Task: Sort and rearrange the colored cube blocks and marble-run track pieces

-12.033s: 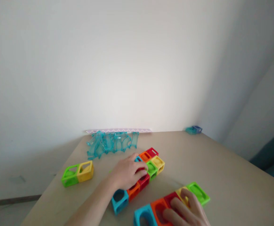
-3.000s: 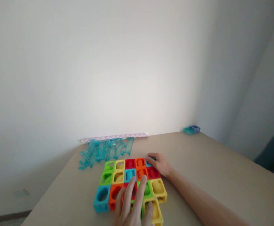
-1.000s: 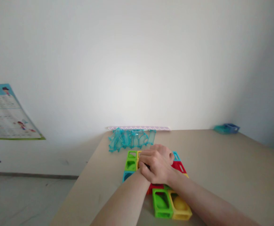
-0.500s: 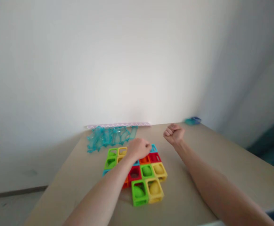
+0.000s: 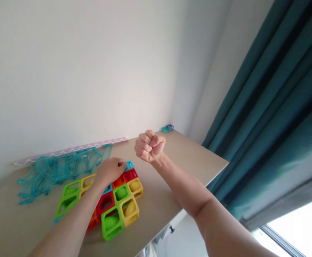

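Colourful open-faced blocks (image 5: 121,192) in green, yellow, red, orange and blue lie joined in a flat patch on the tabletop. My left hand (image 5: 110,172) is closed over the back part of this patch, thumb pressed to the curled fingers; what it holds, if anything, is hidden. To the right, my right hand (image 5: 149,145) is raised as a fist with the fingers curled toward me, apart from the blocks. No object shows in the fist.
Translucent teal pieces (image 5: 62,167) lie behind the blocks. A patterned pale strip (image 5: 78,148) runs along the wall. Small blue and teal items (image 5: 168,128) sit at the far corner. Teal curtains (image 5: 265,117) hang right of the table (image 5: 156,200).
The view has turned right, so the blocks appear farther left and the curtains show more. My right fist now appears larger and nearer. My left hand stays closed over the blocks.
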A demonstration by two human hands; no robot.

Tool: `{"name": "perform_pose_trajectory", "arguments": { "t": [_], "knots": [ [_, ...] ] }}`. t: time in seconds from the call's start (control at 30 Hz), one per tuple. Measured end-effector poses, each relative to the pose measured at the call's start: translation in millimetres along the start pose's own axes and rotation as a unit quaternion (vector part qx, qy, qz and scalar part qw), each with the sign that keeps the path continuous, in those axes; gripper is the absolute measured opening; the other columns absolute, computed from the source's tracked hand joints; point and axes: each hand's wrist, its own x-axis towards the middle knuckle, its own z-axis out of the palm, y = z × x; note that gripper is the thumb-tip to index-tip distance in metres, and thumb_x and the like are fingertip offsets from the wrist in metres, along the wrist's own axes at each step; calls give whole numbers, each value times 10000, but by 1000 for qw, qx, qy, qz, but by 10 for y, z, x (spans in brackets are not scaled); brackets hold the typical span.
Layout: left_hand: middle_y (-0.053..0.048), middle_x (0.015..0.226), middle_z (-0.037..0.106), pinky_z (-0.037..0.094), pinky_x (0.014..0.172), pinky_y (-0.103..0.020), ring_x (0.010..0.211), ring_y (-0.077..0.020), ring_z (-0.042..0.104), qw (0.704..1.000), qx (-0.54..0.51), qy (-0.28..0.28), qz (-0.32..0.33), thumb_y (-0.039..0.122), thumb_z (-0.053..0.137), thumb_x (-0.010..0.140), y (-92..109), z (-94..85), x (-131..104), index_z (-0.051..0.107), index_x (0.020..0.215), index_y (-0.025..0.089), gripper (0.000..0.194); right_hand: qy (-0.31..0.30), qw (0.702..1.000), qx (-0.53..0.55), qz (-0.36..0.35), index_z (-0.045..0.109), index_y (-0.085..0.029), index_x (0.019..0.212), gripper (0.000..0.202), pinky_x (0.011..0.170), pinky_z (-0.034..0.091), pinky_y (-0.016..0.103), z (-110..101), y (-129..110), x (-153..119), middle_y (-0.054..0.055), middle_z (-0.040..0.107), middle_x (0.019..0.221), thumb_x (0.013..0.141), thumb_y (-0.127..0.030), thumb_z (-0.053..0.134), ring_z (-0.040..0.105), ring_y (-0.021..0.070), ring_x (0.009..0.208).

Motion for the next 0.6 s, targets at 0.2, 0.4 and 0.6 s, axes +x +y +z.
{"name": "perform_pose_trajectory", "arguments": {
  "t": [0.2, 0.4, 0.6],
  "knots": [
    [3, 508, 519, 295, 536, -252, 548, -154, 498, 995, -78, 58, -11, 445, 400, 839, -69, -164, -40, 507, 499, 190, 439, 37, 985, -165, 37, 191, -216, 525, 328, 379, 195, 186, -275, 238, 10, -102, 171, 477, 573, -168, 512, 130, 53, 398],
    [32, 545, 519, 355, 546, -226, 568, -138, 500, 942, -208, 242, -102, 488, 462, 824, -935, -523, -668, 534, 593, 191, 383, 31, 938, -334, 87, 526, -168, 634, 104, 514, 264, 198, -752, 742, -107, -65, 441, 580, 636, -133, 624, 343, 80, 545],
    [-29, 731, 668, 448, 677, -279, 766, -221, 608, 900, -287, 256, -206, 463, 512, 763, -1400, -199, -1056, 663, 790, 191, 312, -100, 874, -436, 192, 621, -141, 667, 223, 537, 331, 231, -826, 907, -238, -22, 529, 591, 770, -338, 617, 448, 116, 573]
  ]
}}
